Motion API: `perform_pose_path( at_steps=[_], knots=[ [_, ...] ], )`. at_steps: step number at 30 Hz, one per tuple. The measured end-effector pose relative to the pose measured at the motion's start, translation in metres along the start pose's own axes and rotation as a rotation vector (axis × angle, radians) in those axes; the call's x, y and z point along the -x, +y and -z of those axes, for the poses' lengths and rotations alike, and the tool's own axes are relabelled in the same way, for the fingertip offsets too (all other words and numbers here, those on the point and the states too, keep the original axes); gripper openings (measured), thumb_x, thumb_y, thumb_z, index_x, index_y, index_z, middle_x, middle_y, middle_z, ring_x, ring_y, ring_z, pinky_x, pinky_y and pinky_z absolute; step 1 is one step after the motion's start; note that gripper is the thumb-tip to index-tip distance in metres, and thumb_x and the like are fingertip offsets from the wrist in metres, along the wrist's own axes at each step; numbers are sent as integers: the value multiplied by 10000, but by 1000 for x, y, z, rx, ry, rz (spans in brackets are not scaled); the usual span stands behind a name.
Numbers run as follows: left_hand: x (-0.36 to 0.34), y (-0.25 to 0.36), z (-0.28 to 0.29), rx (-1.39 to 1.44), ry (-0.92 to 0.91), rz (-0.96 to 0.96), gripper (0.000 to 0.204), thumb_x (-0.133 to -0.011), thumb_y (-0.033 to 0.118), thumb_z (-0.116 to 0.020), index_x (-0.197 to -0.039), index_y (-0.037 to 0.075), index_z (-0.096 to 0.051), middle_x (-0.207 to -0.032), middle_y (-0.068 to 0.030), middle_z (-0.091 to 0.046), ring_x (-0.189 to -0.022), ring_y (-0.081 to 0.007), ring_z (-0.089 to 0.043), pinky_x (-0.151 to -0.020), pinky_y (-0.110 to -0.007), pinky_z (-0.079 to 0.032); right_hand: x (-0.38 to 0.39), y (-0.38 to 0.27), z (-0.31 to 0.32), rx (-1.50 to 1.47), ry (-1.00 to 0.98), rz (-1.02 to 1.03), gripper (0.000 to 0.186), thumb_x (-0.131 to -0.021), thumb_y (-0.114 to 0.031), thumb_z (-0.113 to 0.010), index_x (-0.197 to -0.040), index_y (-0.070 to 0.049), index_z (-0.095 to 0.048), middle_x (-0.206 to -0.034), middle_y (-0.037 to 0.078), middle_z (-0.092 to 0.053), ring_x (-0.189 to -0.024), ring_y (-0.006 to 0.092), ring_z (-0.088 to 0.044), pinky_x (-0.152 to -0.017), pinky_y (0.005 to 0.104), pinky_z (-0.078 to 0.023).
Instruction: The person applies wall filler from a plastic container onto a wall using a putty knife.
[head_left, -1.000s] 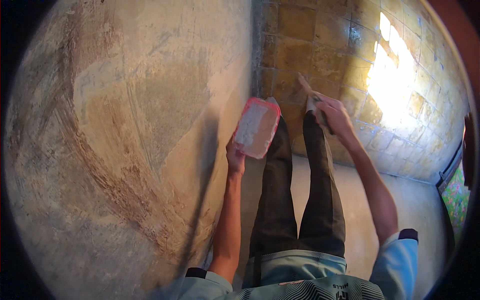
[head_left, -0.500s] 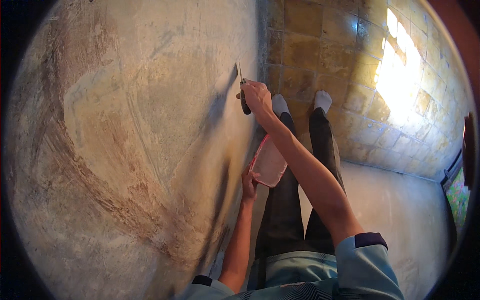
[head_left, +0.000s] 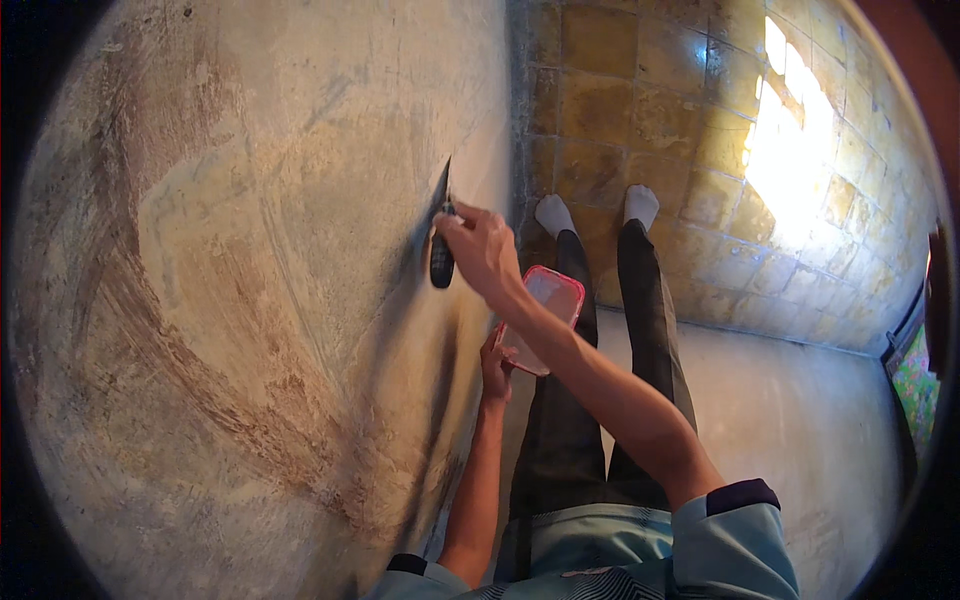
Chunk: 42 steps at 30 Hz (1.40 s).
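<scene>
My right hand point(head_left: 484, 250) grips the black handle of a putty knife point(head_left: 441, 262). The knife's narrow blade lies close against the plastered wall point(head_left: 230, 270) on my left and points away from me; whether its edge touches the surface I cannot tell. Lower down, my left hand point(head_left: 496, 368) holds a shallow rectangular tray point(head_left: 543, 270) by its near left side. The tray has a pinkish-red rim and a pale, whitish inside. My right forearm passes over the tray and hides part of it.
Brown patches and sweeping streaks mark the wall. My feet in pale socks point(head_left: 641, 205) stand on yellow-brown floor tiles point(head_left: 598, 110), with bright sunlight falling at the right. A pale smooth surface point(head_left: 770, 430) lies beyond my right side, and a colourful patterned thing point(head_left: 915, 390) shows at the far right edge.
My right hand has drawn the putty knife nearer to me and to the left along the wall. The tray has shifted slightly, and more of its far end shows.
</scene>
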<state>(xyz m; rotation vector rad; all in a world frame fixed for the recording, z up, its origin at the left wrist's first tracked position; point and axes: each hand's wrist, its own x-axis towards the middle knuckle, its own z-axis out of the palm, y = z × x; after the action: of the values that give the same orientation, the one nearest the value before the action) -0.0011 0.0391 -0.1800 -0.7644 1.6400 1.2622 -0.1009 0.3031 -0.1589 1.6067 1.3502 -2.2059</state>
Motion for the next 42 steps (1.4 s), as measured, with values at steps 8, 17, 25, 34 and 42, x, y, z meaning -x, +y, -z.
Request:
perform_pose_path(
  at_steps=[8, 17, 25, 34, 42],
  knots=[
    [14, 23, -41, -72, -23, 23, 512, -740, 163, -553, -1229, 13, -568, -993, -36, -587, -858, -130, -546, -779, -284, -461, -25, 38, 30, -162, 14, -22, 366, -838, -311, -587, -896, 41, -666, -715, 186, -656, -681, 228, -657, -666, 377, -493],
    [9, 19, -29, -91, -17, 12, 555, -712, 165, -560, -1246, 15, -567, -1110, -61, -603, -1015, -178, -570, -860, -319, -466, -65, 30, 5, -51, -10, -28, 357, -834, -315, -582, -893, 21, -687, -708, 209, -647, -682, 305, -649, -664, 399, -487],
    [10, 16, -26, -86, -28, 18, 581, -730, 156, -554, -1293, 16, -544, -1128, -61, -601, -1015, -162, -571, -840, -295, -472, -12, 8, 15, -92, -57, 42, 388, -849, -341, -586, -877, 38, -660, -616, 157, -573, -624, 210, -588, -624, 375, -462],
    [13, 22, -31, -90, 6, 20, 568, -729, 142, -555, -1281, 11, -544, -1137, -62, -598, -1013, -163, -575, -837, -297, -476, -39, 31, 48, -138, -76, -30, 385, -862, -353, -583, -836, 23, -661, -658, 103, -603, -659, 159, -568, -629, 342, -456],
    [20, 23, -36, -145, 65, 46, 570, -699, 153, -556, -1251, 14, -562, -1129, -68, -596, -1029, -169, -561, -861, -311, -467, -57, 31, 14, -63, -27, 20, 381, -836, -343, -612, -861, 30, -684, -637, 137, -620, -618, 210, -609, -618, 365, -477]
  ],
)
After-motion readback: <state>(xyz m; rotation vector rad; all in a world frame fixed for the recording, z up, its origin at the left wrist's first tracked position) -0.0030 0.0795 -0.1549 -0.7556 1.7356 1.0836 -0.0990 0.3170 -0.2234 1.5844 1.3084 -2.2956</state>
